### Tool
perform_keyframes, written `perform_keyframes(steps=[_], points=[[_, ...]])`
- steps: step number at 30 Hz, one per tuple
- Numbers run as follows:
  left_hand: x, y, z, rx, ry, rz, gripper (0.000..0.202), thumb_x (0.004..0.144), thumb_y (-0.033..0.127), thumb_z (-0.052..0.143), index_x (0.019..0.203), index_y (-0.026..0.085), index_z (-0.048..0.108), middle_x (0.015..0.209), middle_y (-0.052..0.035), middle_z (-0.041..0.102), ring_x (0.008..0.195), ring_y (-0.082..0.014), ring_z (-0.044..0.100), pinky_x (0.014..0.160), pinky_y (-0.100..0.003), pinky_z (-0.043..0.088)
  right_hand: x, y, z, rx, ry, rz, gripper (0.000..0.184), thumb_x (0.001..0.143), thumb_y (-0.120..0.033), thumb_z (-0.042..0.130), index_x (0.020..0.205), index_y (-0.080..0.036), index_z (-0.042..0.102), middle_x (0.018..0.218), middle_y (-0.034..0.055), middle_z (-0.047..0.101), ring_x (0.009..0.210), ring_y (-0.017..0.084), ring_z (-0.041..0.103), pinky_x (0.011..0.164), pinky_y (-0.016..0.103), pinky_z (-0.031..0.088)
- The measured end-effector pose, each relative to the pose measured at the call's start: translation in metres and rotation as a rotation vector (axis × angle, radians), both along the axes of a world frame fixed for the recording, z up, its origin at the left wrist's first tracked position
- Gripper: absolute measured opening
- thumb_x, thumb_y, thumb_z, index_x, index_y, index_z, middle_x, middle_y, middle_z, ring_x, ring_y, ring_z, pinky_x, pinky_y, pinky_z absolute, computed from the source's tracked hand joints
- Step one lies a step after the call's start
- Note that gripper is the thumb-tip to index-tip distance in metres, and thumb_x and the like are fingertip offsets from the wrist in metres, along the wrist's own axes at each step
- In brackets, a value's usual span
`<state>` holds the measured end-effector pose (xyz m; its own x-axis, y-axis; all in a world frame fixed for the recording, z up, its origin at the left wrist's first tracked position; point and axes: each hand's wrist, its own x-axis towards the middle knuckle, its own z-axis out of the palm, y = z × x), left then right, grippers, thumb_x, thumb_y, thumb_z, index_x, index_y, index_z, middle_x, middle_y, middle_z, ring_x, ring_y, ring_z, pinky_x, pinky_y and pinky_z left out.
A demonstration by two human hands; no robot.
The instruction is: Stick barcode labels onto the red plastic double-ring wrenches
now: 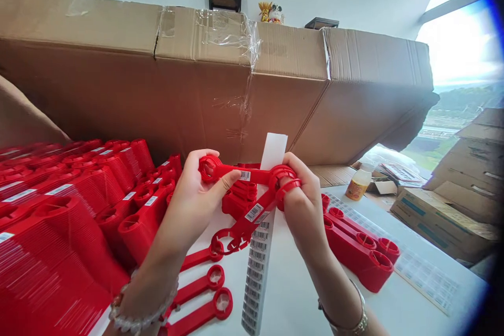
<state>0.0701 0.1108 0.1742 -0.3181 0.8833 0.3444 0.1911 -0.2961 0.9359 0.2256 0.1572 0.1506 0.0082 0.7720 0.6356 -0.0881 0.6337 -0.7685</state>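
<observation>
My left hand (192,199) grips one ring end of a flat red plastic bar (260,176), its thumb beside a small barcode sticker (244,175). At the other end, my right hand (303,199) has its fingers closed round that bar's ring and those of other red bars (240,228), which hang down to the left with barcode stickers on them. Beneath the hands lies a long strip of barcode labels (255,278), its upper end blank white. Three single red bars (200,286) rest on the table to the left of the strip.
Many nested stacks of red bars (94,194) fill the left side. More stacked bars (354,247) and label sheets (429,278) lie at right, near a bottle (358,182). A large cardboard box (197,89) closes off the back; a smaller carton (437,220) stands far right.
</observation>
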Motion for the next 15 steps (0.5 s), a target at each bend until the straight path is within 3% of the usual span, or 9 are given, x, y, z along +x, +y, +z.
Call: perform_keyframes(steps=[3, 5, 8, 10, 12, 15], points=[[-0.008, -0.002, 0.003, 0.009, 0.011, 0.003, 0.033, 0.090, 0.050, 0.072, 0.113, 0.028, 0.064, 0.090, 0.0000, 0.069, 0.071, -0.0166, 0.067, 0.057, -0.023, 0.052, 0.002, 0.010, -0.001, -0.033, -0.002, -0.001, 0.016, 0.080, -0.010, 0.045, 0.069, -0.021, 0.046, 0.063, -0.0064, 0.043, 0.058, 0.010, 0.032, 0.051, 0.026, 0.026], [-0.017, 0.000, 0.004, -0.004, -0.054, -0.060, 0.032, 0.085, 0.047, 0.078, 0.107, 0.027, 0.066, 0.086, 0.0010, 0.069, 0.067, -0.0146, 0.066, 0.054, -0.020, 0.051, 0.004, 0.018, -0.003, -0.040, -0.012, -0.011, 0.015, 0.080, -0.012, 0.046, 0.068, -0.021, 0.047, 0.062, -0.0060, 0.042, 0.059, 0.010, 0.033, 0.051, 0.027, 0.026], [-0.026, 0.000, 0.009, -0.040, -0.264, -0.208, 0.036, 0.076, 0.032, 0.088, 0.104, 0.025, 0.067, 0.085, 0.0018, 0.072, 0.070, -0.0142, 0.068, 0.060, -0.020, 0.056, 0.006, 0.029, -0.004, -0.056, -0.032, -0.028, 0.015, 0.079, -0.014, 0.047, 0.065, -0.021, 0.047, 0.061, -0.0054, 0.041, 0.060, 0.011, 0.034, 0.052, 0.027, 0.026], [-0.028, -0.002, 0.013, -0.077, -0.385, -0.301, 0.026, 0.079, 0.031, 0.085, 0.099, 0.023, 0.070, 0.087, 0.0005, 0.073, 0.076, -0.0153, 0.070, 0.068, -0.022, 0.061, 0.008, 0.033, -0.004, -0.104, -0.025, -0.017, 0.015, 0.078, -0.016, 0.049, 0.064, -0.020, 0.048, 0.061, -0.0050, 0.043, 0.059, 0.011, 0.036, 0.053, 0.027, 0.027], [-0.029, -0.005, 0.016, -0.107, -0.443, -0.362, 0.016, 0.084, 0.033, 0.080, 0.088, 0.020, 0.072, 0.086, -0.0005, 0.072, 0.079, -0.0154, 0.070, 0.072, -0.023, 0.063, 0.009, 0.034, -0.003, -0.167, -0.001, 0.003, 0.013, 0.077, -0.017, 0.050, 0.064, -0.020, 0.049, 0.060, -0.0047, 0.044, 0.058, 0.011, 0.039, 0.053, 0.027, 0.028], [-0.032, -0.007, 0.015, -0.125, -0.418, -0.383, 0.016, 0.081, 0.032, 0.083, 0.081, 0.021, 0.072, 0.083, -0.0006, 0.072, 0.080, -0.0155, 0.069, 0.075, -0.022, 0.063, 0.013, 0.030, 0.002, -0.223, 0.022, 0.025, 0.011, 0.075, -0.016, 0.051, 0.065, -0.020, 0.052, 0.061, -0.0040, 0.047, 0.058, 0.011, 0.041, 0.055, 0.027, 0.029]])
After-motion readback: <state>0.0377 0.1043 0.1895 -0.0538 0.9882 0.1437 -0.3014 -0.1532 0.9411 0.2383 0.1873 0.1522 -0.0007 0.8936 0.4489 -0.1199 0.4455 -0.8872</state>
